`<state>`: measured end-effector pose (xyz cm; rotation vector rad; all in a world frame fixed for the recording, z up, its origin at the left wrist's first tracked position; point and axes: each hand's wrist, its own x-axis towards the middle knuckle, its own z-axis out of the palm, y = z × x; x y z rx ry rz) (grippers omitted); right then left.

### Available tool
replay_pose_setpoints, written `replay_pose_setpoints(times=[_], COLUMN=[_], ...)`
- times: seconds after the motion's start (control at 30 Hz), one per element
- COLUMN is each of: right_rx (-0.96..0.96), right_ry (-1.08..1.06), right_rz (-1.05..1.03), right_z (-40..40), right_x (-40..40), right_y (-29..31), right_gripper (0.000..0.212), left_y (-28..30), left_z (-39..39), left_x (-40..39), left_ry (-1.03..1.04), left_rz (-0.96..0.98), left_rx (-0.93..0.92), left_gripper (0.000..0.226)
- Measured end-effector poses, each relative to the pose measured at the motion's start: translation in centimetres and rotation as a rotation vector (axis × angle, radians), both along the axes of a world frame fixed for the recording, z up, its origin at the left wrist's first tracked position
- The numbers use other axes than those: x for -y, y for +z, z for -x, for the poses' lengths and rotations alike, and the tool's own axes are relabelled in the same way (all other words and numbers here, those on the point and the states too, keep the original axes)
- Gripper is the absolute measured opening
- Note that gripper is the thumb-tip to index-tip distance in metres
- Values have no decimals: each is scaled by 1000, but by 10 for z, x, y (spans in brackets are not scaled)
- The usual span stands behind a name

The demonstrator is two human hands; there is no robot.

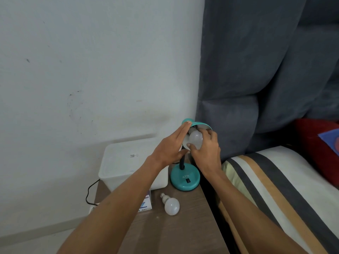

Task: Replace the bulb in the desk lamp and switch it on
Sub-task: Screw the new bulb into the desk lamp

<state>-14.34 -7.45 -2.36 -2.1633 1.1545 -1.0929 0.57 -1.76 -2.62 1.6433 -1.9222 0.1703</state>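
Frosted white globe bulb (196,139) is sitting at the mouth of the teal metal lamp shade (200,125), dome pointing toward the camera, cap end going away into the shade. Socket itself is hidden, so can't tell how far it's threaded.

Right hand (206,150) is wrapping the bulb's right side, fingers curled narrow around the glass, thumb under it: holding the bulb. Left hand (169,148) is pressing flat-fingered against the shade's left rim, steadying it; not closed round anything, fingers nearly straight.

Key relation: bulb's long axis is running near-to-far, tilted up, in line w/ the shade axis. Grip is on the near dome, so any twist is about that axis. Right hand is the nearer one and the only one on the glass.

Second white bulb w/ bare screw cap (171,204) is lying loose on the brown wood-grain side table (183,231), near of the round teal lamp base (185,178). Black rocker switch (187,180) on the base is untouched. White plastic box (128,165) is standing left of the base.

Judgement: mid-swap; can't say which bulb is the new one.
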Motion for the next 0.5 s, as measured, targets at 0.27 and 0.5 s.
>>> replay_pose_setpoints(times=[0.27,0.5], right_rx=[54,4], right_ry=[-98,5], right_rz=[-154,16], right_z=[-2,-2], right_x=[8,-3], right_y=[4,-3], right_gripper=[57,55], left_y=[0,-2], left_z=[1,1], left_x=[2,1], left_ry=[1,3], left_rz=[5,-10], left_rx=[13,-10], left_gripper=[93,94])
